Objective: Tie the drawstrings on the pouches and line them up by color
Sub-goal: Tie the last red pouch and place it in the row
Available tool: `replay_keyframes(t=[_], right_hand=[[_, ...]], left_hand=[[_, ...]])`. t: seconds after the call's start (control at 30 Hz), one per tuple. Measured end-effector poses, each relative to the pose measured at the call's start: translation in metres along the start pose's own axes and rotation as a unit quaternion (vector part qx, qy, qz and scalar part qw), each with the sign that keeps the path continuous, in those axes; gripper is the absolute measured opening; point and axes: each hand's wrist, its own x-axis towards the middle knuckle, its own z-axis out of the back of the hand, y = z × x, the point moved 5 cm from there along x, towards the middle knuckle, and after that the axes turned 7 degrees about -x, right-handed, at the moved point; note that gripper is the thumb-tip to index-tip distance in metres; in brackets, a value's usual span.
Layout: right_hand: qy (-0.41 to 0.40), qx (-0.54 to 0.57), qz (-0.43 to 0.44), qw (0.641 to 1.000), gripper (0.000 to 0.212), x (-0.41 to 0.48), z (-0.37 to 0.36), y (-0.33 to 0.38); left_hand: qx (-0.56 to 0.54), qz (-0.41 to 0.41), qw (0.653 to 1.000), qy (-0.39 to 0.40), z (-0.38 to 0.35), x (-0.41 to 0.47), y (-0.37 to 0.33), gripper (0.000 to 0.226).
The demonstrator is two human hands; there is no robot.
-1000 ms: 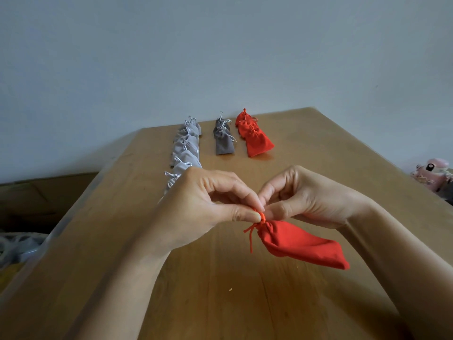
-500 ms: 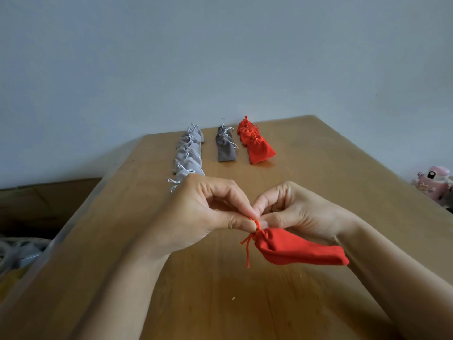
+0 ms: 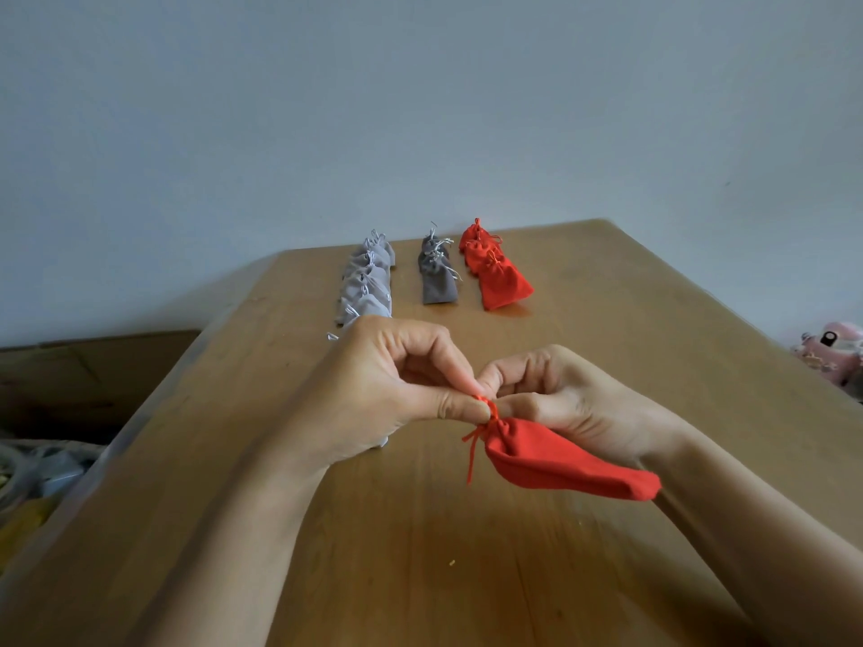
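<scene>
While both hands meet low over the wooden surface (image 3: 420, 553), the red pouch (image 3: 560, 464) hangs between them, held up off the wood. Its gathered neck is at the fingertips and its body sags away to the right, under the right wrist. Left hand (image 3: 387, 385): fingers (image 3: 448, 406) curled, thumb and forefinger pinching the red drawstring (image 3: 472, 455) right at the neck. Right hand (image 3: 569, 403): curled the same way, thumb and forefinger nipping the cord from the other side, so the two pinches touch. One loose end of the cord dangles down beside the pouch's mouth. Whether a knot is already formed there, I can't tell, because the fingertips cover it. Up at the far end of the surface, three lines run away from us side by side: light grey pouches (image 3: 366, 287) on the left, the nearest partly hidden behind the left hand, dark grey pouches (image 3: 436, 282) in the middle, red pouches (image 3: 497, 277) on the right, all with their necks drawn shut. Off the right edge sits a pink toy (image 3: 831, 352), and a cardboard box (image 3: 93, 366) stands down at the left.
</scene>
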Motion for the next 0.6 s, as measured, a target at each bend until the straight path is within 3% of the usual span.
replay_keyframes(t=[0.2,0.43,0.6], right_hand=[[0.018,-0.042,0.018,0.999,0.002,-0.001,0.006,0.005],[0.029,-0.153,-0.002,0.988,0.010,-0.004,0.011,0.000],[0.024,-0.204,0.013,0.979,0.001,-0.007,0.013,0.006]], left_hand=[[0.040,0.019,0.997,-0.057,-0.001,0.000,0.001,0.014],[-0.013,0.082,0.996,0.031,-0.009,-0.001,0.006,0.007],[-0.032,0.110,0.992,0.044,-0.013,-0.001,0.010,0.006]])
